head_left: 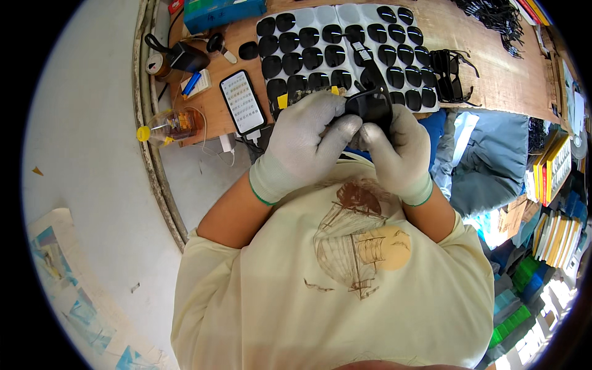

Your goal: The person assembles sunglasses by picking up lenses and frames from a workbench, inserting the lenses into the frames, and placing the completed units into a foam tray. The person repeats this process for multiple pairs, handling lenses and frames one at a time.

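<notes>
Both my hands wear grey knit gloves. My left hand (pixel 305 139) and my right hand (pixel 398 148) meet over my chest, both gripping a black sunglasses frame (pixel 370 105). One black temple arm sticks up from it over the tray. Behind the hands lies a white tray (pixel 345 12) with rows of dark oval lenses (pixel 312 58). My thumbs press on the frame's front, whose lower part is hidden by the gloves.
A smartphone (pixel 242 102) lies lit on the wooden bench (pixel 493 68). Finished black sunglasses (pixel 451 77) sit right of the tray. A plastic bottle (pixel 172 125), tape roll (pixel 158 63) and blue box (pixel 222 12) stand at left. Boxes are stacked at right (pixel 552 172).
</notes>
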A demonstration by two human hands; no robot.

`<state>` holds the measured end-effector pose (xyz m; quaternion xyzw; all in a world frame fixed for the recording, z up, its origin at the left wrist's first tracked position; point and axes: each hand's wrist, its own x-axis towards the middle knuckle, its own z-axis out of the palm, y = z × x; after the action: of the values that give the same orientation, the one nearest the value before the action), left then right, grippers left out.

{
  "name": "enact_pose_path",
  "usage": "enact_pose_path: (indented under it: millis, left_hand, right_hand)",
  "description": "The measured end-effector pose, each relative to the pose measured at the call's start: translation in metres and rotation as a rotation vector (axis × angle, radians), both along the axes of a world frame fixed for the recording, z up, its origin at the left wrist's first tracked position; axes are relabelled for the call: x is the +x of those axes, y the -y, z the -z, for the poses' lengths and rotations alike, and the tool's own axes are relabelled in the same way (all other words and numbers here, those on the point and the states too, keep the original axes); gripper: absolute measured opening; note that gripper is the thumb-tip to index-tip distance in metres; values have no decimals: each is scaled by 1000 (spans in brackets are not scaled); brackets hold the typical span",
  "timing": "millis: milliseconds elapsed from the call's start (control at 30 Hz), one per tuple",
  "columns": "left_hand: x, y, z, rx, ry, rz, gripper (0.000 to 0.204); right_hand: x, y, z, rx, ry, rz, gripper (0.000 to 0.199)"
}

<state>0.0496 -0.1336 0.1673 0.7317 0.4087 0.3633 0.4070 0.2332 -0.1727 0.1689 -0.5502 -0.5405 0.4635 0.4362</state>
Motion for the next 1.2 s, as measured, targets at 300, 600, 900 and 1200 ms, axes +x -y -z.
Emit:
enact_pose_path:
  millis: [300,600,900,1200]
  left_hand:
    - [25,-10,4,-53,-72,7,27]
    - [51,-24,32,-290,-155,57,19]
    - [77,-44,33,-391,-168,147,19]
    - [77,-59,40,-486,-157,137,22]
  right_hand:
    - [35,-12,-2,228,249,-38,19]
    - [205,-87,61,17,759,431,33]
    - [286,-138,152,-338,935,219,54]
    - [285,-132,156,-163,696,103,42]
